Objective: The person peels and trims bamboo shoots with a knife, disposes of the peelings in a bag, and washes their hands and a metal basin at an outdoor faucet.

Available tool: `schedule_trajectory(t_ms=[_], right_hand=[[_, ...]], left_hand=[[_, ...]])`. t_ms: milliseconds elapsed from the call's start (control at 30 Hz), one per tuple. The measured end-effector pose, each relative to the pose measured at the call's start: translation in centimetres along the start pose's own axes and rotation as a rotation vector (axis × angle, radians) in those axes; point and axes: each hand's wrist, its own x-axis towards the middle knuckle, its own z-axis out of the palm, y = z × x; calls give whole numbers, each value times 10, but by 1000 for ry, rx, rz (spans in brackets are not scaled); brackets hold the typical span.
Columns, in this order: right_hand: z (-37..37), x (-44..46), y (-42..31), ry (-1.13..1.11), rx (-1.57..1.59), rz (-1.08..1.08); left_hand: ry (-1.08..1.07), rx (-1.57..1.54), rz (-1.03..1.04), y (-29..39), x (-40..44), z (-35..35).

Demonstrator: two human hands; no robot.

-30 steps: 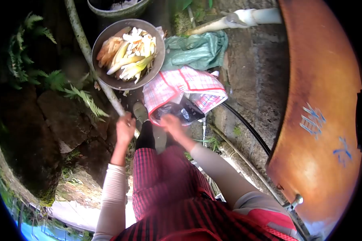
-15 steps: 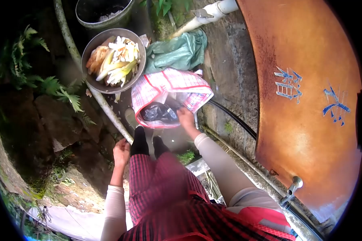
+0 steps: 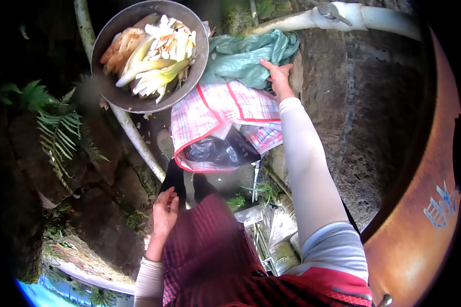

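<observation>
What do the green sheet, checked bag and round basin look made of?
Green sheet: probably thin plastic, softly shiny and crumpled. Checked bag: likely plastic fabric, slightly glossy, its red-edged mouth standing open. Round basin: perhaps metal, dull grey with a thin rim.

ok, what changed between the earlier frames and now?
Right hand left the mouth of the plaid bag and moved forward to the green sack; its fingers are at the sack's edge, grip unclear. The view itself shifted too. Unchanged: bag open with black plastic inside, pan of pale pieces beyond it, left hand low beside the leg.
</observation>
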Motion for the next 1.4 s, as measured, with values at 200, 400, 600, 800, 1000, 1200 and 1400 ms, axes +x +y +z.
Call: schedule_trajectory(t_ms=[200,400,600,800,1000,1200,1400], right_hand=[[-4,-69,14,-73,519,-24],[-140,-284,87,-167,8,-257],[-194,-403,147,-319,25,83],[-230,-394,158,-65,524,378],[-195,-312,198,-103,456,226],[-125,-280,171,41,352,276],[-125,-309,167,-79,-274,-408]], left_hand=[[-100,-102,22,30,20,15],[-234,-488,-85,114,89,38],[-288,-618,-190,138,97,103],[-227,61,381,71,46,166],[-456,557,540,64,28,150],[-9,543,694,84,89,104],[245,1098,954,114,160,119]])
